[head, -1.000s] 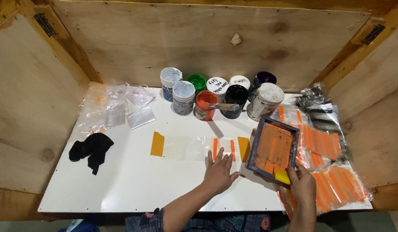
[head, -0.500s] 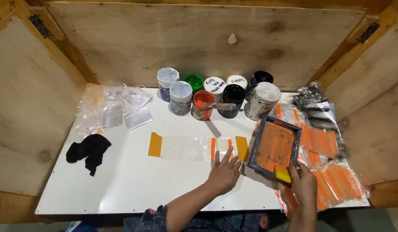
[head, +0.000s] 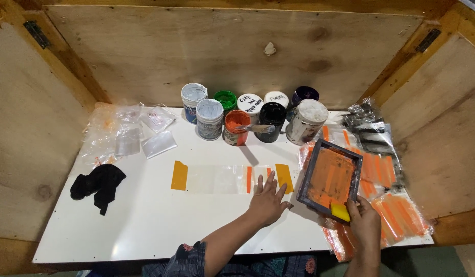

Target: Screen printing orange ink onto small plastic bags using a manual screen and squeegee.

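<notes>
My left hand (head: 267, 201) lies flat, fingers spread, on the white table (head: 145, 225), its fingertips on the right end of a clear plastic strip (head: 217, 179) taped down with yellow tape (head: 179, 175) and marked with orange stripes. My right hand (head: 364, 223) grips the near edge of a dark framed printing screen (head: 331, 177) covered in orange ink, tilted up off the table, together with a small yellow squeegee (head: 340, 211).
Several paint jars (head: 253, 115) stand at the back, one orange with a stick across it. Clear bags (head: 130, 133) lie at the back left, a black cloth (head: 97, 183) at the left. Orange-printed bags (head: 396, 215) are piled at the right. Plywood walls (head: 232, 51) enclose the table.
Both hands and the screen hold nearly the same place; only the head view has shifted slightly.
</notes>
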